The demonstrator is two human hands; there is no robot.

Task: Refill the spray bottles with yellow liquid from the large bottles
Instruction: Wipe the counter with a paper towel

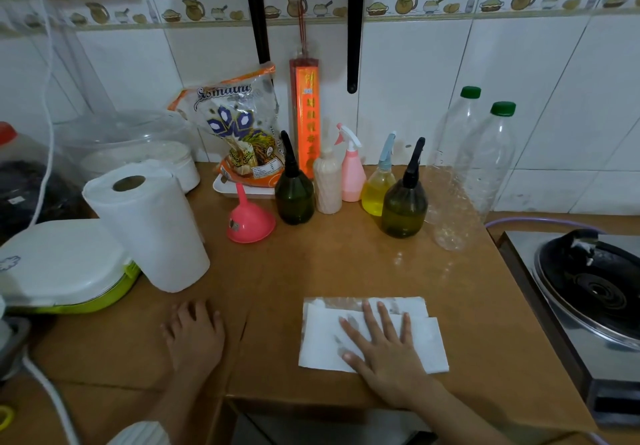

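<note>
Several spray bottles stand at the back of the brown counter: a dark green one (294,192), a cream one (327,183), a pink one (352,173), a clear one with yellow liquid (376,190) and a second dark green one (404,206). Two large clear bottles with green caps (457,174) (491,164) stand to their right and look empty. A pink funnel (250,220) lies mouth-down left of the sprayers. My right hand (381,344) presses flat on a folded white paper towel (426,337). My left hand (194,334) rests flat on the counter (329,264).
A paper towel roll (149,226) stands at the left beside a white and green lidded box (59,268). A rice bag (242,133) and a red incense pack (304,112) lean on the tiled wall. A gas stove (588,292) sits at the right.
</note>
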